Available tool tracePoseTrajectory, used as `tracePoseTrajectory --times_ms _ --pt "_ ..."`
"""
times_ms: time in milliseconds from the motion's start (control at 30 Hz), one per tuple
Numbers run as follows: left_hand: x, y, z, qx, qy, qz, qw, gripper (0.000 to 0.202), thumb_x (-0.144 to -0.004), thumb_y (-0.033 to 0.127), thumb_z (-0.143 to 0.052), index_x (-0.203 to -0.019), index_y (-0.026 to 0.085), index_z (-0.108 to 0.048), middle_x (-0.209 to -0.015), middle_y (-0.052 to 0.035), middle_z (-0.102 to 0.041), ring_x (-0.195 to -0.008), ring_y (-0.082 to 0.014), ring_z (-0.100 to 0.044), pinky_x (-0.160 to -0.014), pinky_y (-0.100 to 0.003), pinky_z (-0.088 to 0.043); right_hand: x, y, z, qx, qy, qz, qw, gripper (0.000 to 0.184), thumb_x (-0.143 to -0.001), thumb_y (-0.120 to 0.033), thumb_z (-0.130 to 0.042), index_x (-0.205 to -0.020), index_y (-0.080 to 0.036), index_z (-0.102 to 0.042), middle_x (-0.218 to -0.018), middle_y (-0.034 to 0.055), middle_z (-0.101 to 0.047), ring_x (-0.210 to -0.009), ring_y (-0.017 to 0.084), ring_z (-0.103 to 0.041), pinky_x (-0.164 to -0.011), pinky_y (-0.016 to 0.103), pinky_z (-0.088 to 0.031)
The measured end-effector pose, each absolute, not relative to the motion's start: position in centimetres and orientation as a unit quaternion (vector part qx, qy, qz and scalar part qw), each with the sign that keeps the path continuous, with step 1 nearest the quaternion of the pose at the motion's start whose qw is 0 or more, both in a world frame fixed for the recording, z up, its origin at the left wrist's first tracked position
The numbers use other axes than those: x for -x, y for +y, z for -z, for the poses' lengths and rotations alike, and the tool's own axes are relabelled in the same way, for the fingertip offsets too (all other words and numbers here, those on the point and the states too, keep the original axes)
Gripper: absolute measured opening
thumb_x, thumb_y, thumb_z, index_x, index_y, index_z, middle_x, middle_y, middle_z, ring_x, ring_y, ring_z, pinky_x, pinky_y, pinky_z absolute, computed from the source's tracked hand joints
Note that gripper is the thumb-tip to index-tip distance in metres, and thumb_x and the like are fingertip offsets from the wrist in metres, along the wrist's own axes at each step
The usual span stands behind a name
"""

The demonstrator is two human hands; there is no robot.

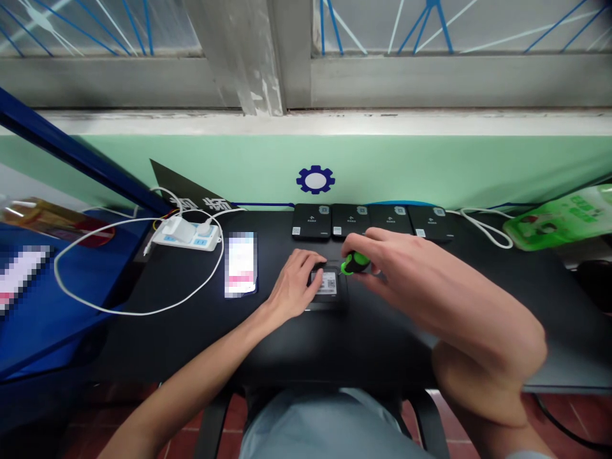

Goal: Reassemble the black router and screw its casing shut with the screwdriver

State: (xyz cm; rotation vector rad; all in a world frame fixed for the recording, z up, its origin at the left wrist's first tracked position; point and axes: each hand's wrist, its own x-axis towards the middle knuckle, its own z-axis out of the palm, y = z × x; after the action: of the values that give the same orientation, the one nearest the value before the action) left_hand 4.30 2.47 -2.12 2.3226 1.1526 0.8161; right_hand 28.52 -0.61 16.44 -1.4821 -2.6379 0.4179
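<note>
Black desk (335, 350) under a green wall (406, 166) and window (454, 25) on my feed. Right hand (373, 261) grips a green screwdriver (356, 262); left hand (291, 287) lies half-curled on a QR-labelled black device (327, 284)

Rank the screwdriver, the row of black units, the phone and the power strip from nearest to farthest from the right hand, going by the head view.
From the right hand:
1. Green-handled screwdriver, held in its fingers.
2. Black units, in a row just ahead.
3. Phone, left of the hands.
4. White power strip, farther left.
</note>
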Motion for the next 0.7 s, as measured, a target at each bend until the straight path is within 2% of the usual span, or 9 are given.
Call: tracePoseTrajectory --times_ms 67,133,233,333,433,500,600,700 --pt "-4.3 2.4 2.1 -0.817 0.462 -0.312 0.146 0.022 -0.111 0.030 -0.055 -0.126 0.020 -0.066 -0.118 -0.0114 -0.068 -0.115 -0.0296 -0.062 -0.101 -0.046 -0.055 -28.6 -0.6 -16.3 0.490 -0.861 -0.127 0.051 0.026 -0.107 -0.020 -0.054 -0.132 -0.024 -0.059 -0.117 0.0073 -0.069 -0.097 0.024 -0.066 -0.083 0.042 -0.049" --pt "-4.2 2.3 2.2 -0.796 0.511 -0.310 0.094 0.023 -0.109 0.033 -0.058 -0.124 0.019 -0.068 -0.112 -0.0118 -0.068 -0.107 -0.0303 -0.064 -0.092 -0.045 -0.056 -28.7 -0.6 -16.1 0.498 -0.857 -0.125 0.047 0.021 -0.107 -0.022 -0.055 -0.127 -0.024 -0.059 -0.113 0.0062 -0.069 -0.094 0.023 -0.066 -0.082 0.042 -0.049" --pt "-4.2 2.2 2.4 -0.768 0.570 -0.275 0.098 0.019 -0.107 0.033 -0.058 -0.117 0.022 -0.069 -0.088 -0.0043 -0.070 -0.081 -0.0242 -0.068 -0.072 -0.036 -0.051 -28.8 -0.4 -16.1 0.499 -0.857 -0.128 0.037 0.013 -0.107 -0.023 -0.054 -0.118 -0.024 -0.060 -0.108 0.0058 -0.070 -0.089 0.023 -0.065 -0.080 0.041 -0.048" --pt "-4.3 2.2 2.7 -0.756 0.592 -0.249 0.124 0.014 -0.107 0.033 -0.059 -0.112 0.025 -0.069 -0.065 0.0038 -0.064 -0.057 -0.0188 -0.062 -0.059 -0.032 -0.037 -29.0 -0.3 -16.0 0.495 -0.859 -0.126 0.043 0.019 -0.107 -0.020 -0.051 -0.123 -0.024 -0.061 -0.114 0.0076 -0.071 -0.095 0.024 -0.067 -0.082 0.041 -0.050" --pt "-4.3 2.2 2.8 -0.752 0.600 -0.236 0.135 0.016 -0.106 0.036 -0.061 -0.116 0.026 -0.069 -0.063 0.0051 -0.063 -0.055 -0.0195 -0.064 -0.059 -0.031 -0.033 -29.1 -0.3 -15.8 0.492 -0.860 -0.122 0.050 0.023 -0.107 -0.021 -0.051 -0.127 -0.024 -0.061 -0.120 0.0090 -0.072 -0.099 0.025 -0.068 -0.084 0.041 -0.052" --pt "-4.3 2.3 2.5 -0.752 0.603 -0.221 0.147 0.022 -0.106 0.043 -0.063 -0.119 0.027 -0.069 -0.065 0.0046 -0.065 -0.057 -0.0204 -0.066 -0.060 -0.031 -0.034 -29.1 -0.2 -15.7 0.491 -0.860 -0.126 0.055 0.021 -0.108 -0.023 -0.051 -0.126 -0.024 -0.062 -0.116 0.0085 -0.072 -0.096 0.025 -0.069 -0.083 0.041 -0.052" --pt "-4.2 2.3 1.8 -0.776 0.577 -0.182 0.178 0.050 -0.097 0.066 -0.073 -0.129 0.028 -0.068 -0.079 0.0018 -0.073 -0.068 -0.0230 -0.072 -0.064 -0.032 -0.041 -29.0 0.0 -15.8 0.492 -0.858 -0.134 0.058 0.021 -0.107 -0.023 -0.051 -0.124 -0.025 -0.063 -0.109 0.0079 -0.074 -0.090 0.024 -0.069 -0.080 0.039 -0.051" --pt "-4.2 2.2 1.1 -0.787 0.562 -0.170 0.192 0.065 -0.088 0.073 -0.079 -0.135 0.029 -0.066 -0.090 0.0006 -0.076 -0.078 -0.0248 -0.076 -0.070 -0.033 -0.046 -28.9 0.3 -16.0 0.497 -0.856 -0.132 0.055 0.022 -0.106 -0.022 -0.053 -0.125 -0.025 -0.063 -0.108 0.0079 -0.074 -0.088 0.025 -0.069 -0.077 0.039 -0.050"
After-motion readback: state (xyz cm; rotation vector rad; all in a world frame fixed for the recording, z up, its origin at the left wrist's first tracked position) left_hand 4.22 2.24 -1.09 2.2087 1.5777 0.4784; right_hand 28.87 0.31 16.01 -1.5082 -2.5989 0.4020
